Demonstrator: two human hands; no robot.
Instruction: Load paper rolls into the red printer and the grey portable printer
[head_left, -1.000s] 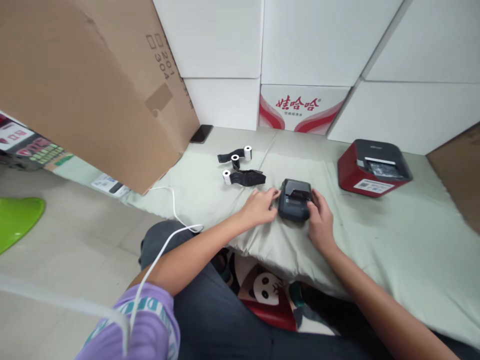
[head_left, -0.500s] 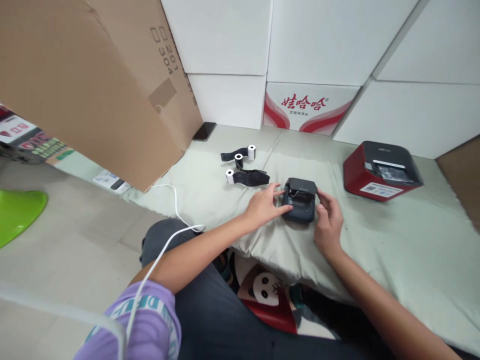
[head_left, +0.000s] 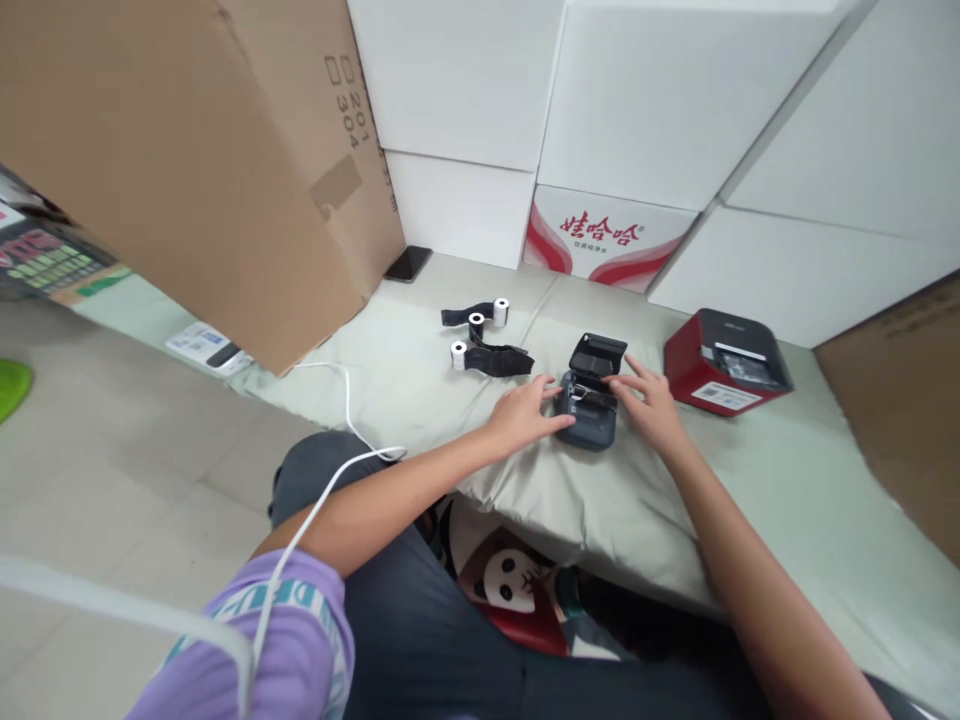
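A small dark portable thermal printer (head_left: 589, 428) rests on the pale cloth with its lid (head_left: 598, 352) standing raised at the back. My left hand (head_left: 519, 418) holds the printer's left side, thumb on the front top and fingers by the side edge. At the right, my right hand (head_left: 651, 402) has its fingers stretched apart, fingertips touching the lid and the hinge area. The inside of the printer is only partly visible. Beyond my left hand lie three small rolls with black strips: an upper white roll (head_left: 501, 312), a black one (head_left: 476, 326) and a lower white roll (head_left: 458, 355).
A red and black printer (head_left: 724, 362) sits to the right. White boxes (head_left: 630, 90) are stacked behind, with a large brown carton (head_left: 247, 200) at left. A phone (head_left: 408, 263) lies near the carton. A white cable (head_left: 350, 400) crosses my left arm.
The portable printer's lid has swung from partly raised to upright. My right hand has shifted from the printer's right side up to the lid. My left hand still holds the body.
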